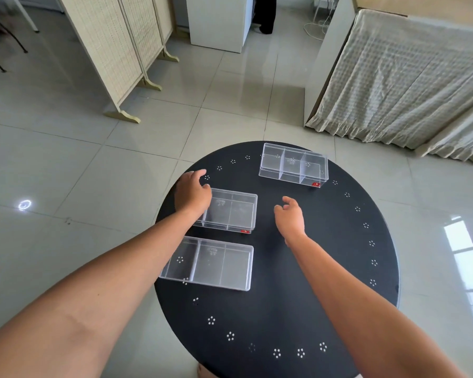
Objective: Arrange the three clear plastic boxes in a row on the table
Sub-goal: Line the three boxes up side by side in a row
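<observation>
Three clear plastic boxes with inner dividers lie on a round black table (311, 282). The near box (216, 264) sits at the left edge. Just beyond it is the middle box (235, 211), whose left end my left hand (193, 193) covers with fingers curled and apart; whether it grips the box is unclear. The far box (294, 165) stands apart at the back right, turned slightly. My right hand (291, 216) hovers over bare table to the right of the middle box, fingers loosely spread, holding nothing.
The table stands on a glossy tiled floor (93, 173). A folding woven screen (115, 50) is at the back left, a white cabinet (219, 20) at the back, and a cloth-covered bed (407, 77) at the right.
</observation>
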The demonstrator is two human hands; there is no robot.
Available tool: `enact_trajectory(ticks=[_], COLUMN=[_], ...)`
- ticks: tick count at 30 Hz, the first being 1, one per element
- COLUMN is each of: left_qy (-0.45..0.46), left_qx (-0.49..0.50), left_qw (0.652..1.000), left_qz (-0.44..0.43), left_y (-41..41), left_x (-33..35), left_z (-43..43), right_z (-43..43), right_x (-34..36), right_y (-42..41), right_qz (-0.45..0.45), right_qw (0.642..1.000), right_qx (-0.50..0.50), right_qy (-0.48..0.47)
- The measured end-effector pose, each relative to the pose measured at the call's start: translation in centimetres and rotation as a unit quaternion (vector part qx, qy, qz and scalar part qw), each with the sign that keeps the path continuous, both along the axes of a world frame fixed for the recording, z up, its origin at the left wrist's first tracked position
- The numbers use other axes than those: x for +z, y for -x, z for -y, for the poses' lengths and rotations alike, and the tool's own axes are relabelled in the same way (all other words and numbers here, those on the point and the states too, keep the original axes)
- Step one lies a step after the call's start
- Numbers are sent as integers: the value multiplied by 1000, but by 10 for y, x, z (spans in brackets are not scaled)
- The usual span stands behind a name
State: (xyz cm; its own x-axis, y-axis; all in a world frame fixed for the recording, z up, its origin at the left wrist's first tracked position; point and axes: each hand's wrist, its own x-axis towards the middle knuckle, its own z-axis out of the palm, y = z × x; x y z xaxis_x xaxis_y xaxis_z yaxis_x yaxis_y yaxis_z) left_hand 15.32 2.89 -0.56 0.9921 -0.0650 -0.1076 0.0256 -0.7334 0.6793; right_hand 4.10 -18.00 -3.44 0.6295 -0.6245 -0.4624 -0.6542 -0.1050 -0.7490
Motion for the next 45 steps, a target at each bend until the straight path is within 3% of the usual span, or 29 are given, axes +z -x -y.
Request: enact_trajectory(ticks=[8, 16, 24, 35, 45], left_qy=[40, 69, 129, 127, 95], left_qx=[-44, -42, 9, -4, -5], left_qw=[996, 987, 973, 972, 979], left_qz=[-61, -140, -193, -198, -181], left_y=[-9, -32, -56, -58, -76], left_x=[4, -4, -18, -22, 7], left_z=[83, 159, 204, 208, 112], right_z=[85, 154, 189, 174, 90], right_x=[12, 15, 1, -12, 7], right_y=[-4, -21, -51, -67, -80], right_qz=[2, -7, 2, 31, 76], right_qw=[996, 995, 999, 991, 987], right_qx=[-66, -69, -18, -21, 26], right_qy=[52, 66, -43, -132, -140])
